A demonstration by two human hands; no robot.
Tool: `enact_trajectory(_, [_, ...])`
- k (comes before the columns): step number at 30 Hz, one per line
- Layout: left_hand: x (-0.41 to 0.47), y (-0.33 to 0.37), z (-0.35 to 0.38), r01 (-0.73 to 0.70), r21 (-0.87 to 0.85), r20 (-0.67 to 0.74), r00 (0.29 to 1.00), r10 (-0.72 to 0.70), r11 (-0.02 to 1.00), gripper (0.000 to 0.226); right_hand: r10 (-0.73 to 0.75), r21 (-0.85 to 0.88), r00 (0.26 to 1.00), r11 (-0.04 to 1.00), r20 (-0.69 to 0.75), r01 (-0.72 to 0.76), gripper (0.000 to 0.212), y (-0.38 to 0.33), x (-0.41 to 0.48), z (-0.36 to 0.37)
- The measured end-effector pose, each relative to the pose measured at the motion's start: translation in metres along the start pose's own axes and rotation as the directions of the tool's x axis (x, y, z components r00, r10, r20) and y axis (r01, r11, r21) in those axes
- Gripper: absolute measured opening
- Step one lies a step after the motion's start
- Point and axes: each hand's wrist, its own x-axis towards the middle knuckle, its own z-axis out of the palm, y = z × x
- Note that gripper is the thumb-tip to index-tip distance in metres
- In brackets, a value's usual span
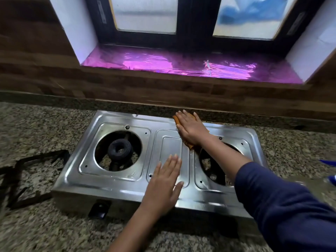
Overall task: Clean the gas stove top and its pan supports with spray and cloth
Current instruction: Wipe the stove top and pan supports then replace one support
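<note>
Squarely in the middle of the head view sits the steel stove top (pixel 127 186), on a speckled granite counter (pixel 36 120) that runs to a dark wood-look wall.

The right hand (pixel 190 130) reaches from the right over the far middle of the stove. Its fingers are straight and spread, and the palm presses flat on an orange cloth (pixel 191 147). Bits of the cloth show past the fingertips at the stove's far edge and again under the wrist. The forearm, in a dark blue sleeve (pixel 281 206), crosses the right burner opening and hides most of it.

The left hand (pixel 163 184) lies flat with straight fingers over the near part of the middle panel, holding nothing. It is a little blurred, so I cannot tell how hard it bears on the steel.

The left burner (pixel 120 149) is bare in its round opening. The black pan supports (pixel 36 160) lie off the stove on the counter, just beside its left edge; blur hides their shape.

A dark knob (pixel 99 208) sits on the near front face of the stove. At the far right edge something blue and white (pixel 330 176) pokes in, too cut off to name.

Beyond the wall a window sill (pixel 163 64) is lined with shiny pink foil, below frosted panes.
</note>
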Motion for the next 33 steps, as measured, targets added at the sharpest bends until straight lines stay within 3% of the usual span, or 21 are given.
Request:
enact_trajectory(7, [-0.04,-0.089,-0.042,0.057,0.092,-0.107,0.993,-0.048,0.994,0.058,-0.325,-0.042,0.944,0.944,0.063,0.328,0.062,-0.005,-0.049,0.004])
enact_trajectory(13, [-0.045,-0.121,-0.052,-0.083,0.136,-0.027,0.996,0.087,0.987,0.055,-0.322,0.071,0.941,0.946,0.107,0.316,0.058,-0.058,-0.145,0.016])
enact_trajectory(17, [-0.041,-0.123,-0.052,-0.237,0.185,0.057,0.971,0.231,0.954,0.051,-0.156,0.081,0.986,0.985,0.061,0.151,0.059,-0.109,-0.184,0.027])
enact_trajectory(21, [-0.04,-0.133,-0.059,-0.298,0.198,0.065,0.955,0.29,0.934,0.051,0.181,0.13,0.983,0.975,0.0,-0.18,0.062,-0.171,-0.171,0.038])
enact_trajectory(27, [-0.044,-0.14,-0.059,-0.306,0.107,0.076,0.951,0.299,0.946,0.05,0.618,0.2,0.784,0.776,-0.053,-0.598,0.062,-0.186,-0.095,0.051])
enact_trajectory(30, [-0.045,-0.139,-0.062,-0.304,0.094,0.077,0.951,0.298,0.948,0.051,0.712,0.256,0.693,0.695,-0.114,-0.672,0.064,-0.159,-0.052,0.046])
enact_trajectory(33, [-0.045,-0.139,-0.063,-0.318,0.097,0.058,0.948,0.314,0.943,0.052,0.736,0.248,0.657,0.675,-0.161,-0.695,0.063,-0.129,-0.016,0.037])
